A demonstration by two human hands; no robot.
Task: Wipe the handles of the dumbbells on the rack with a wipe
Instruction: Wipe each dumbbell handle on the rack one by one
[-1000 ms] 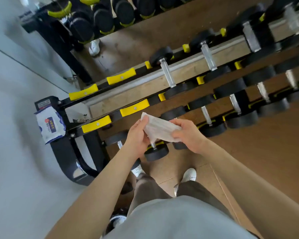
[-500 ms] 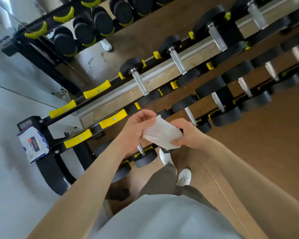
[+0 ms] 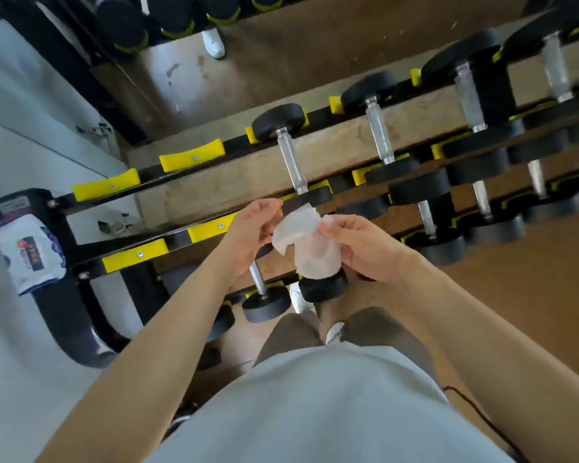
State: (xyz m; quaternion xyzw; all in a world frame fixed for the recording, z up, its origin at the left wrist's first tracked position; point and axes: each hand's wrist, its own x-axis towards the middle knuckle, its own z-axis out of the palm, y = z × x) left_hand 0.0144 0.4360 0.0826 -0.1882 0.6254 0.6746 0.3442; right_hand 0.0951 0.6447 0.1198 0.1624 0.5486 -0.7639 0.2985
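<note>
Loosely bunched, the wipe (image 3: 310, 243) hangs in the air between both hands, in front of the rack (image 3: 178, 236) and touching no handle yet. The left hand (image 3: 251, 228) pinches its upper edge and the right hand (image 3: 365, 248) pinches its right side. Held so lightly, it could slip to the floor, or smear a black head instead of the metal. Room is best at the top-row handle (image 3: 290, 160), bare along its length just above the hands; lower handles sit tight between heads, where knuckles may knock.
</note>
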